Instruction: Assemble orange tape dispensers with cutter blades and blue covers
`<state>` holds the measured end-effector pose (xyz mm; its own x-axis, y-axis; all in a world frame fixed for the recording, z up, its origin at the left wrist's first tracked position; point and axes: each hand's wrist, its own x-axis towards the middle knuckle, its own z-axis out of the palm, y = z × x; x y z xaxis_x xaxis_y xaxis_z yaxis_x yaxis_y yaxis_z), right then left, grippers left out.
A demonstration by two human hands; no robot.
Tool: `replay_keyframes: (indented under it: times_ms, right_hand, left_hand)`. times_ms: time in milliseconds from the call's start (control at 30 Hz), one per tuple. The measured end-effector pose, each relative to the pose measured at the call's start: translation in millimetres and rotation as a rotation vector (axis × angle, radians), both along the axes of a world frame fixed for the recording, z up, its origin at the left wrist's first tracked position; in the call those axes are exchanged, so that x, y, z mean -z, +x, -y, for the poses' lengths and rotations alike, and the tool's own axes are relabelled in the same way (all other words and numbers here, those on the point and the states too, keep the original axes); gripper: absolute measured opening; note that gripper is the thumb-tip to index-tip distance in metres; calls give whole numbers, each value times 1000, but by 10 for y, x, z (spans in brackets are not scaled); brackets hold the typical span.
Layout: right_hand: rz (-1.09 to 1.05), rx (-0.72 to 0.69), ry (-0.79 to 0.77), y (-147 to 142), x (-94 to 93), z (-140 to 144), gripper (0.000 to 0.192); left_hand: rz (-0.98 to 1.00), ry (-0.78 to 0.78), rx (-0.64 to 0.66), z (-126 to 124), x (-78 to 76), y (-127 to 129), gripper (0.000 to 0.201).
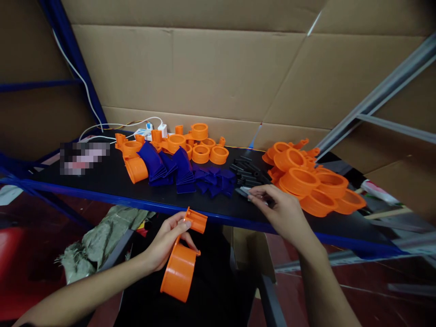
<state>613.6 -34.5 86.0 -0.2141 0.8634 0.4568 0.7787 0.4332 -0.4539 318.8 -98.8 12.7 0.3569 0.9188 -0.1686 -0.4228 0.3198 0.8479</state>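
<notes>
Holding orange ring piece (180,274) before worktop (112,177) edge: left hand (166,243), fingers closed round its clip end; right hand (285,212), fingers nearly together at grey piece (242,191) beside black tubes (248,173), hold unclear; likely pick-up step, calling for precise pinch

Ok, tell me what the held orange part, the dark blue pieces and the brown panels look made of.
Orange part: probably moulded plastic, glossy, with bright highlights on its curve.
Dark blue pieces: perhaps smooth plastic sheet, thin-edged where stacked; coated card is possible.
Brown panels: apparently matt cardboard, dull with crease lines.
</notes>
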Motion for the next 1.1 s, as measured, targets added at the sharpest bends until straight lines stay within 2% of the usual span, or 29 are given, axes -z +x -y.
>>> replay_keyframes:
  times_ms: [133, 267, 400, 567, 867, 1000, 1100]
  right_hand:
    - [-60, -256, -185, -338, -256, 187, 17]
    - [-75, -371, -288, -629, -358, 253, 17]
    - [-94, -387, -328, -778, -243, 207, 14]
    - [-95, -391, -389, -812, -77, 146, 12]
    - [-128, -380, -442, -870, 59, 168, 10]
    - [-169, -410, -423, -899, 124, 152, 11]
    - [-179, -418, -405, -939, 173, 155, 15]
  left_hand:
    - [0, 0, -22, -1, -50, -23, 34]
    - [-19, 9, -82, -11, -81, -58, 43]
    - [-35, 62, -74, -14, -89, -78, 44]
    - [-41, 87, -69, -9, -94, -85, 39]
    - [-86, 112, -35, -22, -1, -67, 41]
    - [-97, 98, 18, 12, -2, -39, 41]
    - [-49, 21, 26, 37, -35, -33, 38]
